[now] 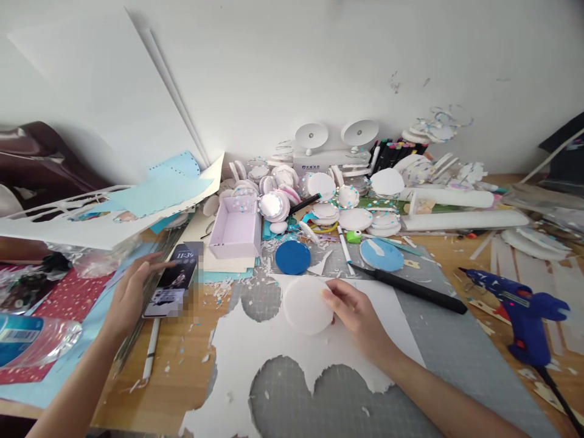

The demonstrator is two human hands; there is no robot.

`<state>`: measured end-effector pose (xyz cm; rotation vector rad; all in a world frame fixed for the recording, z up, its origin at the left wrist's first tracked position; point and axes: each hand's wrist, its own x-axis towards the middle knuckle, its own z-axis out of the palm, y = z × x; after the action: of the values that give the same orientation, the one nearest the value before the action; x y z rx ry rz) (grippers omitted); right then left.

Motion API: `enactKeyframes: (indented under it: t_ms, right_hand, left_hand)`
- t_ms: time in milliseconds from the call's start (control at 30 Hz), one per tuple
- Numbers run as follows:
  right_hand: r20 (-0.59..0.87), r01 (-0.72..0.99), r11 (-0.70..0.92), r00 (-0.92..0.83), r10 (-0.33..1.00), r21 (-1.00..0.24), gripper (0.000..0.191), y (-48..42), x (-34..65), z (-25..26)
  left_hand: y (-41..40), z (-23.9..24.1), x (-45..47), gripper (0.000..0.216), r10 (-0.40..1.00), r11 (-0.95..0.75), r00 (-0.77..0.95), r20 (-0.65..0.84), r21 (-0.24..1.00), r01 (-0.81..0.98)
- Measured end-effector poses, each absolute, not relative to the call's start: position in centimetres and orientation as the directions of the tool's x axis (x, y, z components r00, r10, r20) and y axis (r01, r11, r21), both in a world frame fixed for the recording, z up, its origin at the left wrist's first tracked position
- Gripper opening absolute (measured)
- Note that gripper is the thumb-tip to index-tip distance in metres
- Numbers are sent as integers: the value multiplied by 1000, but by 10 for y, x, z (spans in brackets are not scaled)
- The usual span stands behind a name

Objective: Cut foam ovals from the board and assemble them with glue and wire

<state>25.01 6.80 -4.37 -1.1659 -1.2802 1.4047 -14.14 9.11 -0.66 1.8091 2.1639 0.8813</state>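
Observation:
My right hand point(353, 313) pinches a white foam disc point(306, 304) by its right edge, just above a white foam sheet point(255, 347) with round holes cut out of it. My left hand point(132, 295) reaches left with its fingers stretched flat, touching the edge of a phone point(176, 280) whose lit screen shows a clock. The sheet lies on a grey cutting mat point(319, 401).
A black craft knife point(410, 289) lies behind my right hand. A blue glue gun point(524, 310) stands at the right. A blue disc point(292, 257), a pink box point(235, 230), several white foam discs point(356, 216), markers point(392, 152), paper sheets point(155, 191) and a plastic bottle point(31, 340) crowd the desk.

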Motion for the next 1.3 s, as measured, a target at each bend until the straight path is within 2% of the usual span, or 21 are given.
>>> enactKeyframes:
  t_ms: [133, 300, 533, 733, 900, 1100, 1300]
  right_hand:
    - [-74, -2, -75, -155, 985, -997, 30, 68, 250, -46]
    - [-82, 9, -81, -141, 987, -997, 30, 68, 250, -50]
    - [-96, -8, -98, -153, 983, -995, 28, 66, 250, -53]
    - [-101, -4, -103, -158, 982, -995, 27, 67, 251, -56]
    - [-102, -7, -104, -140, 985, -995, 26, 67, 251, -55]
    - [-104, -2, -106, -153, 983, -994, 25, 66, 252, -53]
    - [-110, 0, -111, -161, 981, -994, 27, 67, 250, -52]
  left_hand:
    - [94, -12, -142, 49, 952, 51, -213, 219, 573, 818]
    - [77, -12, -144, 52, 929, 14, -228, 291, 588, 809]
    - [64, -13, -140, 44, 973, -21, -115, 199, 573, 820]
    - [56, -14, -141, 42, 938, -31, -172, 300, 568, 822]
    - [38, -19, -147, 39, 943, -33, -165, 290, 572, 820]
    - [29, -27, -154, 35, 948, -55, -101, 302, 467, 883]
    - [29, -24, -153, 40, 950, -124, -40, 310, 490, 863]
